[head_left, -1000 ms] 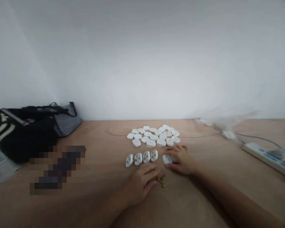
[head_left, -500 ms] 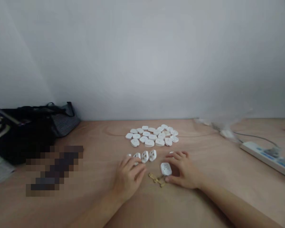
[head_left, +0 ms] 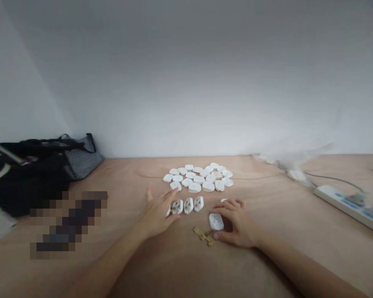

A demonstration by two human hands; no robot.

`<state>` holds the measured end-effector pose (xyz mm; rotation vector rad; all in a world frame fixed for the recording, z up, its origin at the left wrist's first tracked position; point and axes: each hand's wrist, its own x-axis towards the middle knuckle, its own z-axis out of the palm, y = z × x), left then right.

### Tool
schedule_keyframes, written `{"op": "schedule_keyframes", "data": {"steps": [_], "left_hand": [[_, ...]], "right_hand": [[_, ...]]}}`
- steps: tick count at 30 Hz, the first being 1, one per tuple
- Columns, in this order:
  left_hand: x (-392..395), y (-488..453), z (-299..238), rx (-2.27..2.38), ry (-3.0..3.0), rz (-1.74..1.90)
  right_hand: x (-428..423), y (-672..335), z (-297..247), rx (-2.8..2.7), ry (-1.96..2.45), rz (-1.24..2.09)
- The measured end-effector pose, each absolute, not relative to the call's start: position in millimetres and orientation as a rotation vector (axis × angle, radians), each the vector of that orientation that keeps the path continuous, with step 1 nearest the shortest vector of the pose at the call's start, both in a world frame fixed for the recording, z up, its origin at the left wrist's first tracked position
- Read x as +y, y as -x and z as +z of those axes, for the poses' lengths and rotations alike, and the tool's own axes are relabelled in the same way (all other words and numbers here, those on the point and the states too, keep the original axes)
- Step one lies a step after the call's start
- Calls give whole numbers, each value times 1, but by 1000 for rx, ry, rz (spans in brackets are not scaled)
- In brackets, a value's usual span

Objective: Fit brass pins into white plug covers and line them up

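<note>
My right hand (head_left: 236, 223) rests on the wooden table (head_left: 267, 256), fingers curled round a white plug piece (head_left: 216, 222) that stands on edge. Small brass prongs (head_left: 203, 236) lie loose just left of it. My left hand (head_left: 157, 211) lies with fingers stretched out, fingertips touching the left end of a short row of white plug pieces (head_left: 188, 205). Behind that row lies a cluster of several white plug covers (head_left: 199, 179).
A black and striped bag (head_left: 34, 169) sits at the far left beside a blurred-out patch (head_left: 68, 221). A white power strip (head_left: 348, 205) with its cable, and clear plastic wrapping (head_left: 295, 159), lie at the right. A grey wall closes off the back.
My left hand slid left from the table's middle to the row of plug pieces and spread its fingers, uncovering the brass prongs. My right hand pulled one plug piece nearer to me.
</note>
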<state>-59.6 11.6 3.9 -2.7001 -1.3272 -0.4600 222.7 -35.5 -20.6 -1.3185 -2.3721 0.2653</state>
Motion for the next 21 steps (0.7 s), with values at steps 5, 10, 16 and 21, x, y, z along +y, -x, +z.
{"op": "schedule_keyframes", "data": {"steps": [5, 10, 16, 21], "left_hand": [[6, 56, 9, -1429, 2730, -538], [18, 64, 9, -1428, 2795, -442], [37, 71, 13, -1445, 3050, -336], [38, 68, 8, -1541, 3087, -426]], "right_hand": [[-34, -222, -22, -2362, 1329, 287], [-35, -222, -21, -2357, 1317, 313], [-35, -222, -22, -2356, 1331, 288], [-35, -221, -22, -2355, 1302, 274]]}}
